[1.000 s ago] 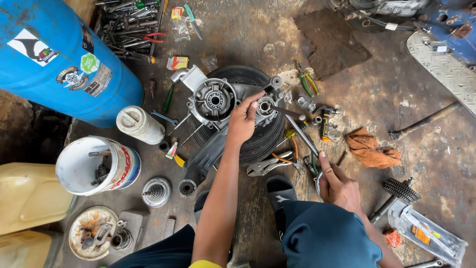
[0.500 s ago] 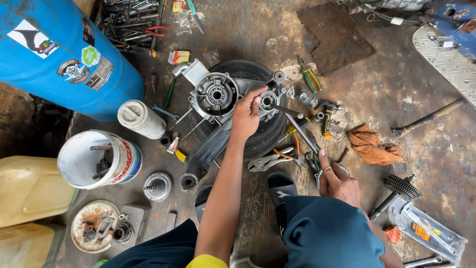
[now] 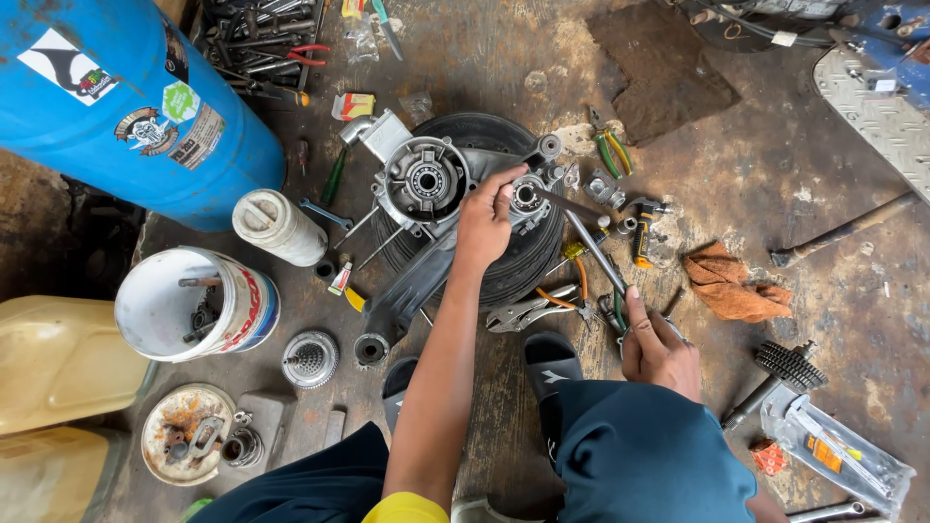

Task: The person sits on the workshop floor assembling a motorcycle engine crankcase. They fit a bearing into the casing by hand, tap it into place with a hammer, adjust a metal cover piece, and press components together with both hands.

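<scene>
At your far left stands a blue drum (image 3: pixel 126 107), and below it two yellow jerrycans (image 3: pixel 53 358). Just right of them a white bucket (image 3: pixel 194 305) lies tipped on the concrete floor (image 3: pixel 823 223), with a white cylinder (image 3: pixel 278 228) lying above it and a rusty round lid (image 3: pixel 184 431) below. A small ribbed metal part (image 3: pixel 310 358) sits beside the bucket.

In the middle, a grey engine casing (image 3: pixel 421 179) rests on a black tyre (image 3: pixel 523 257). Your left hand (image 3: pixel 484 218) reaches up over the tyre; its fingers are curled onto the small bearing housing (image 3: pixel 530 194) at the casing's right end, touching it. Whether they pinch it fully you cannot tell, since the hand covers part of it. A tray of spanners (image 3: pixel 257 44) lies beyond the casing, near the top edge.

Right of the tyre, locking pliers (image 3: pixel 528 312) lie on the floor by your black sandal (image 3: pixel 550 360). Your right hand (image 3: pixel 659 344) is low by your knee, closed around the lower end of a long metal bar (image 3: pixel 596 254) that slants up toward the casing. The two hands are well apart.

Further right lie green-handled pliers (image 3: pixel 612 153), an orange rag (image 3: pixel 731 286), a toothed gear on a shaft (image 3: pixel 785 366) and a clear packet (image 3: pixel 833 450) holding tools.
</scene>
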